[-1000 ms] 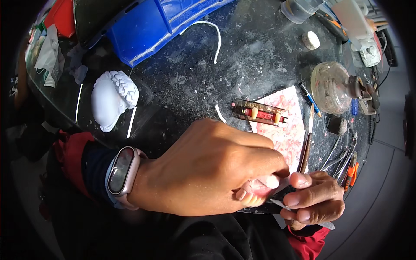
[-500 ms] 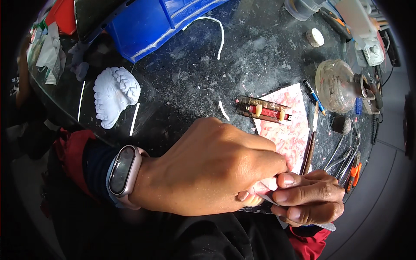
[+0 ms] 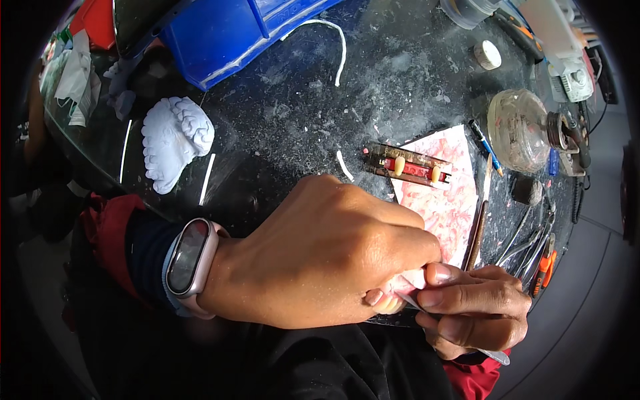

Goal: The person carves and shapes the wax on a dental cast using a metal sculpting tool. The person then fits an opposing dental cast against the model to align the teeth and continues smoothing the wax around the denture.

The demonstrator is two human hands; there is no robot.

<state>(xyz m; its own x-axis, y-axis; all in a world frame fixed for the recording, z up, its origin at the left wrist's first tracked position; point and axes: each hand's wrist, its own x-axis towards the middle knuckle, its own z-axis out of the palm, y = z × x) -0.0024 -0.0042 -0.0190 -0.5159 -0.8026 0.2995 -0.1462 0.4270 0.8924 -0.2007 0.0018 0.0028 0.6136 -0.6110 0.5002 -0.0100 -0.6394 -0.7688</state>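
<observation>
My left hand [image 3: 333, 253], a watch on its wrist, is closed around a dental piece [image 3: 389, 303] with a row of tooth-shaped pieces and pink material. The hand hides most of that piece. At its right side my right hand [image 3: 480, 310] pinches a slim metal wax carver [image 3: 496, 357]. The carver's thin blade reaches to the pink part between the two hands; whether it cuts in, I cannot tell. Just beyond the hands, a pink-stained paper sheet [image 3: 440, 220] lies on the dark table, with a clear-and-red tooth holder [image 3: 417, 175] bearing two teeth on its edge.
A white plaster dental model [image 3: 175, 143] lies at left, near white strips. The blue bin [image 3: 223, 43] stands at the far left. To the right are a glass burner [image 3: 517, 130], a blue pencil [image 3: 485, 147], a brown-handled tool [image 3: 478, 233] and several metal instruments.
My right hand has tilted slightly, and the carver's rear end has shifted a little left and toward me. My left hand keeps its hold on the dental piece.
</observation>
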